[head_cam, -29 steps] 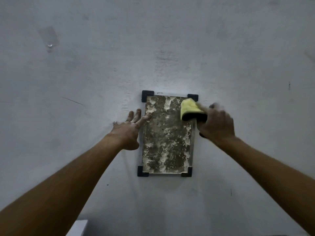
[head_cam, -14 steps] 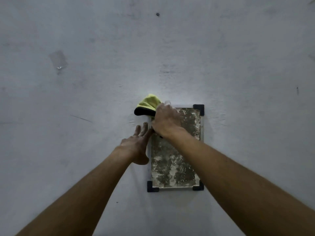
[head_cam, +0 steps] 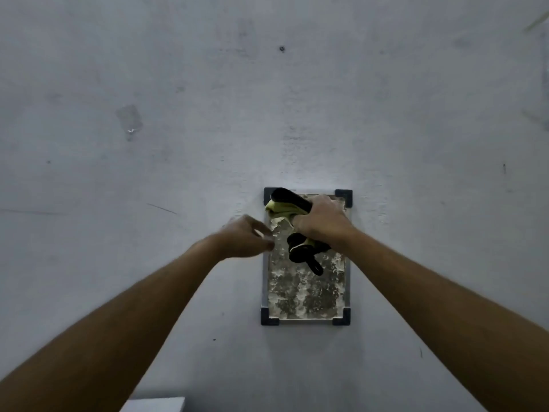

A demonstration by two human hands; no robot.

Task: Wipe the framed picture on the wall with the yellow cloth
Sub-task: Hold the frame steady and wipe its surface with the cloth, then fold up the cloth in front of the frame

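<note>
Your right hand (head_cam: 322,223), fingers bunched round the yellow cloth (head_cam: 280,210), swept back from the top-left corner across the top of the framed picture (head_cam: 306,292); left hand (head_cam: 243,237) curled at its edge, grip unclear. Lower half likely next.

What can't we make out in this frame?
Head view only:
- framed picture: top part hidden by the right hand and the yellow cloth.
- left hand: fingers blurred; whether they touch the framed picture is unclear.
- white object: cut off by the bottom edge, unidentifiable.
</note>
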